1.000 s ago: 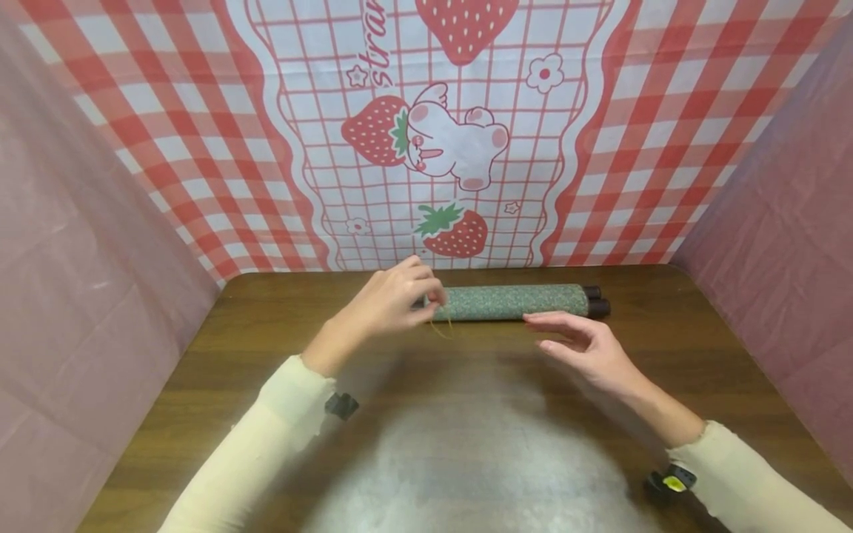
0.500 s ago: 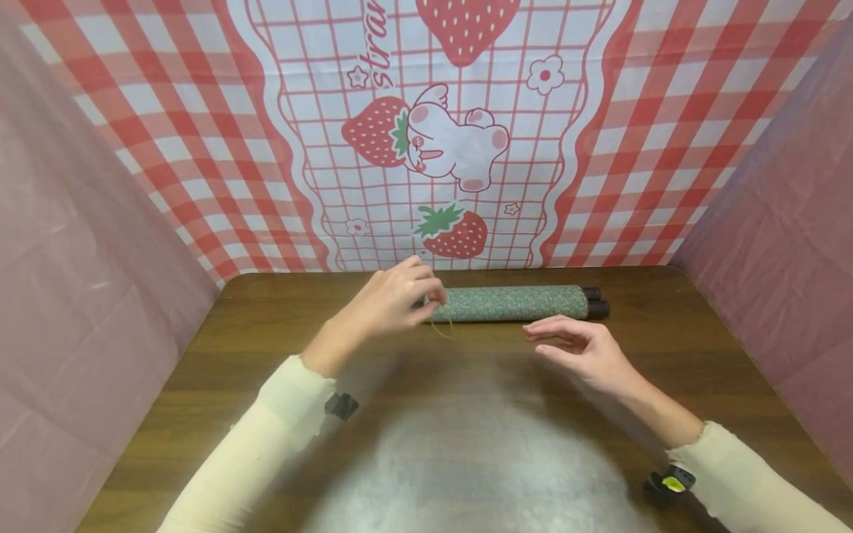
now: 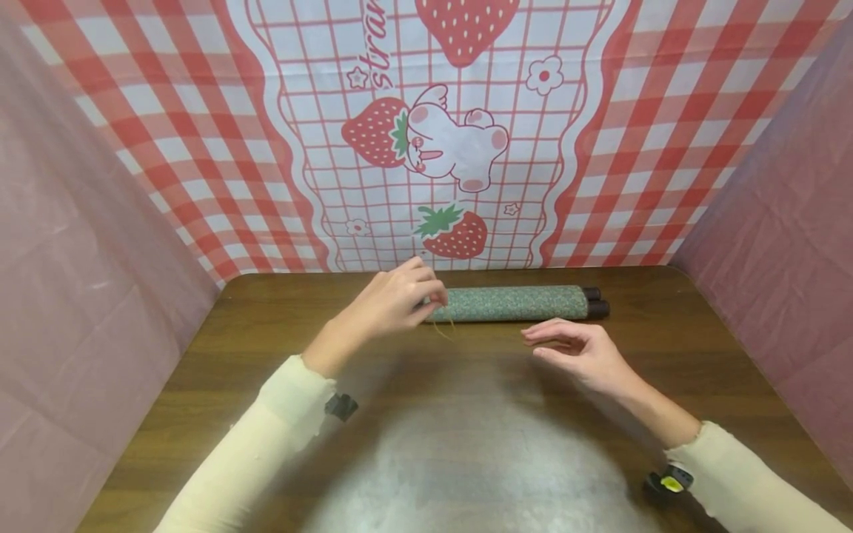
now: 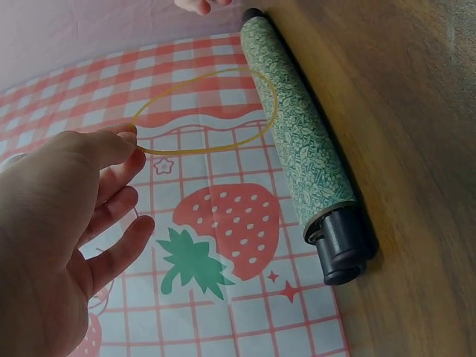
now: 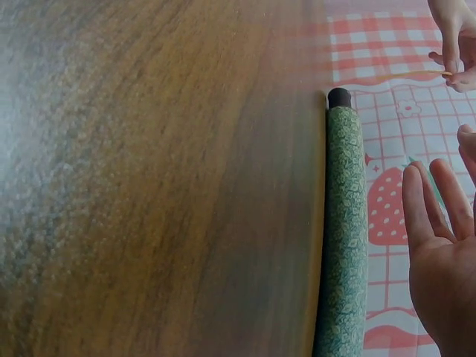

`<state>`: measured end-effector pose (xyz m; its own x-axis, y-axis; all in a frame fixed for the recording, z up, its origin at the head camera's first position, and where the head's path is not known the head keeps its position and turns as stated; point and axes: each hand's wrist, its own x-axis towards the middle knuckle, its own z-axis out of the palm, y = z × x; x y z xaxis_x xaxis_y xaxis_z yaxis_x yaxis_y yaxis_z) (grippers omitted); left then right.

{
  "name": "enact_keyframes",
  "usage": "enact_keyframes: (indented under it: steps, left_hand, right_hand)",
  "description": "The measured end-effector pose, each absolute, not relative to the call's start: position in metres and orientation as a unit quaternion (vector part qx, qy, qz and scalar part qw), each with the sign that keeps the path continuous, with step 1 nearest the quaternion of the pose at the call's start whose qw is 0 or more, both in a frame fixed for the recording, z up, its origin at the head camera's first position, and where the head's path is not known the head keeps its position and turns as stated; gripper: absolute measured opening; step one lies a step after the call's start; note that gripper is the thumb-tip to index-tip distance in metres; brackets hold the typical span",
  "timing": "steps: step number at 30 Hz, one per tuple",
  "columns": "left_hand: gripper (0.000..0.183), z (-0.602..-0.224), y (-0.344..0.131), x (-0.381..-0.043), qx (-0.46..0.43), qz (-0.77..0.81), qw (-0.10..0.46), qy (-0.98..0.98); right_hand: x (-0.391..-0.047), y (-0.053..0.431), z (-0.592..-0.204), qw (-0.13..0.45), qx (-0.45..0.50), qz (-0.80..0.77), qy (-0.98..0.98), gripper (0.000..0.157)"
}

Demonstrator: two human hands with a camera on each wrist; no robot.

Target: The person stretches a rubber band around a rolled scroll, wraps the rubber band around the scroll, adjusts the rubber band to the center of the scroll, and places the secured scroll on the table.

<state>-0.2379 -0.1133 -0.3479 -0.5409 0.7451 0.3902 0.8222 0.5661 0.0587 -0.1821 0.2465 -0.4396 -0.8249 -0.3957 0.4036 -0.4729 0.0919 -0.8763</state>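
My left hand (image 3: 400,297) pinches a thin yellow rubber band (image 4: 204,151) between thumb and index finger, its other fingers spread loosely apart in the left wrist view. The band hangs as a long loop, touching nothing else that I can make out. Behind the hands lies a rolled-up scroll (image 3: 513,303) in green floral patterned covering, with dark rod ends (image 4: 346,238) sticking out. From the head view, the left hand covers the scroll's left end. My right hand (image 3: 589,352) holds nothing; its fingers are relaxed in front of the scroll's right part.
The scroll lies along the far edge of the brown wooden table (image 3: 266,459). Behind it hangs a red-and-white checked cloth (image 3: 640,148) with strawberry prints. Pinkish cloth walls (image 3: 780,244) close off both sides.
The right hand has drawn slightly down and left, away from the scroll. The rubber band sways a little under the left hand, which stays nearly still.
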Motion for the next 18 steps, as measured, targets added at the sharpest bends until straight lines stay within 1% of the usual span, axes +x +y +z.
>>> enact_keyframes:
  steps: [9,18]
  left_hand:
    - [0.008,-0.3464,-0.1084,-0.2374,-0.456,-0.106,0.173,-0.867]
    - [0.008,-0.3455,-0.1040,-0.2371,-0.464,-0.121,0.170,-0.861]
  right_hand:
    - [-0.1850,0.2418,-0.4401,0.030,0.304,0.611,-0.730,0.023]
    - [-0.1879,0.2387,-0.4403,0.033,0.302,0.610,-0.732,0.022]
